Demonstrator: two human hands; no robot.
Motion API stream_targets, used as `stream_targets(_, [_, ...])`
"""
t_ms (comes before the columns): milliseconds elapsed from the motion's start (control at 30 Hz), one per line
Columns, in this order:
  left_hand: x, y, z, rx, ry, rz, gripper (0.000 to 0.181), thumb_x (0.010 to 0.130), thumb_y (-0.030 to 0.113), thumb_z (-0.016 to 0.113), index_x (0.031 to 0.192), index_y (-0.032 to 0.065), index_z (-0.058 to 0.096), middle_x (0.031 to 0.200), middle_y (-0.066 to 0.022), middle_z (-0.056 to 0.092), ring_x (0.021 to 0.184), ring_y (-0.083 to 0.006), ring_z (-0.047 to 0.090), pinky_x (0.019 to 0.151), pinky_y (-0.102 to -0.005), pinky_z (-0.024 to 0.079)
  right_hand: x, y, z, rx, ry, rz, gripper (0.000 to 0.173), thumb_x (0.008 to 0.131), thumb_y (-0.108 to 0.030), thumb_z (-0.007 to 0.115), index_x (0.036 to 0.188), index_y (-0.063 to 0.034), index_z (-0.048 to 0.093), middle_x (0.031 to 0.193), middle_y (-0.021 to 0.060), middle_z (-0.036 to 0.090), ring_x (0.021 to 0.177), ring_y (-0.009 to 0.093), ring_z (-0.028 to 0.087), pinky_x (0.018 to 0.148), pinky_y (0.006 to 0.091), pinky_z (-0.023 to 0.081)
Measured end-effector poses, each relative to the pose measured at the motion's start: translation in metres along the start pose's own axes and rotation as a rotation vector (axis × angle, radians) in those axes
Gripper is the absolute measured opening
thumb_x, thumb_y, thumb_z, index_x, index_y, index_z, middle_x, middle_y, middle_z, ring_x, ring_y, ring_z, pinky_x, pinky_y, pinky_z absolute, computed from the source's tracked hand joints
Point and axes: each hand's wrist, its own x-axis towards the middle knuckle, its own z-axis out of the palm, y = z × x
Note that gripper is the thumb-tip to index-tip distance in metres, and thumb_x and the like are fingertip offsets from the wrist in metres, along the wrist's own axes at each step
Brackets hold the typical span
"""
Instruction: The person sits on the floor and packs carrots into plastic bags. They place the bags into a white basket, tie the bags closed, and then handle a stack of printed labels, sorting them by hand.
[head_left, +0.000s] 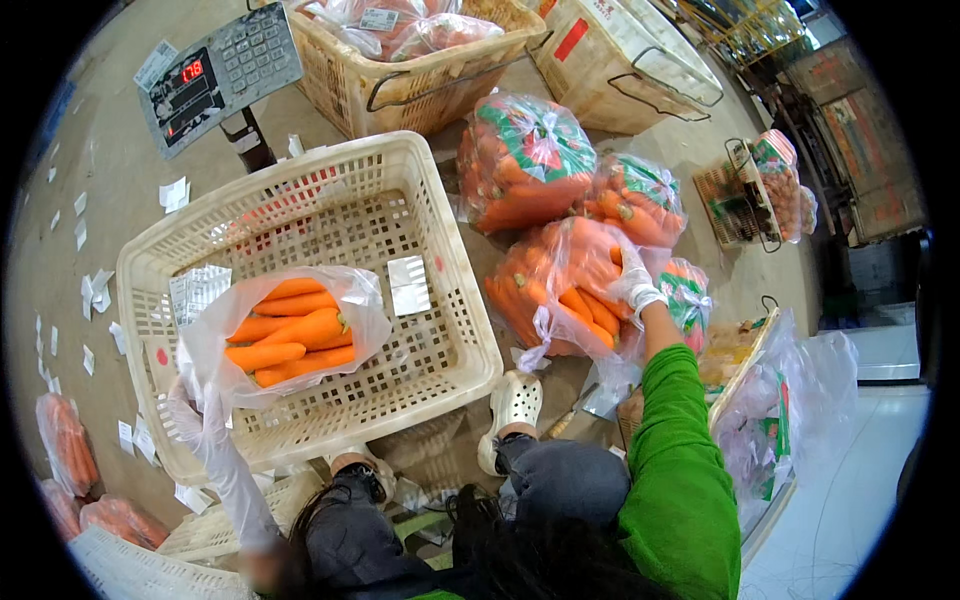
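A clear plastic bag (375, 311) of carrots (300, 330) lies with its mouth spread in a cream plastic crate (465, 330). My left hand (199, 416), in a whitish glove, is at the bag's lower left edge and seems to hold the plastic; the fingers are partly hidden. To the right, my gloved right hand (636, 281) reaches into a large opened bag of carrots (525, 292) on the floor, fingers against the carrots. Whether it grips one cannot be told. Behind that bag stand tied bags of carrots (525, 165) with green print.
A scale display (221, 79) on a post rises behind the crate. Beyond are a crate of bagged goods (420, 82) and a white box (630, 67). A knife (574, 412) lies near my shoe (514, 409). At right, a container holds plastic bags (757, 442). Paper labels litter the floor.
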Motion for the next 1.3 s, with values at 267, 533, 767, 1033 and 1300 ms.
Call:
stream_targets(267, [0.006,-0.024,-0.001,-0.061,0.105,-0.068,0.036,0.085,0.012,0.055,0.117,-0.0025,0.047,0.111,-0.0097,0.053,0.096,-0.0128,0.051,0.083,-0.0271,0.042,-0.01,0.008,0.0,-0.041,-0.128,-0.002,0.091,0.05,-0.023,0.075,0.131,-0.0056,0.037,0.122,0.02,0.05,0.114,0.03,0.049,0.098,0.0349,0.039])
stream_targets(533, [0.015,0.048,0.009,-0.564,-0.246,-0.106,0.029,0.086,0.01,0.05,0.114,0.0044,0.046,0.115,-0.0085,0.055,0.071,-0.0051,0.046,0.064,-0.0183,0.037,-0.099,-0.052,-0.001,0.843,0.013,0.087,0.086,0.057,-0.009,0.074,0.131,-0.0058,0.031,0.112,0.0064,0.049,0.106,0.024,0.051,0.089,0.0345,0.045])
stream_targets(767, [0.004,0.054,0.011,-0.828,-0.17,-0.112,0.033,0.084,0.002,0.047,0.116,0.0014,0.042,0.102,-0.0044,0.053,0.059,-0.005,0.04,0.055,-0.0188,0.035,-0.06,-0.345,0.025,0.516,-0.662,-0.724,0.082,0.054,-0.015,0.074,0.127,-0.0016,0.039,0.115,0.009,0.051,0.105,0.021,0.054,0.089,0.0339,0.043])
stream_targets(1033, [0.009,0.057,-0.002,-0.795,-0.274,-0.03,0.032,0.082,-0.001,0.045,0.113,0.0022,0.043,0.099,-0.007,0.054,0.06,-0.0065,0.044,0.056,-0.0189,0.038,-0.045,-0.441,0.218,-0.288,-0.643,-0.805,0.067,0.057,-0.032,0.071,0.112,0.0004,0.049,0.098,0.022,0.058,0.093,0.035,0.056,0.084,0.0373,0.044])
stream_targets(1300, [0.008,0.028,-0.003,-0.486,-0.208,-0.026,0.028,0.084,-0.008,0.046,0.11,0.0024,0.044,0.105,-0.0059,0.056,0.096,-0.0094,0.054,0.083,-0.0235,0.045,-0.063,-0.312,0.113,-0.659,-0.35,-1.012,0.07,0.065,-0.02,0.072,0.125,0.0021,0.043,0.125,0.0166,0.047,0.122,0.029,0.04,0.105,0.0359,0.03])
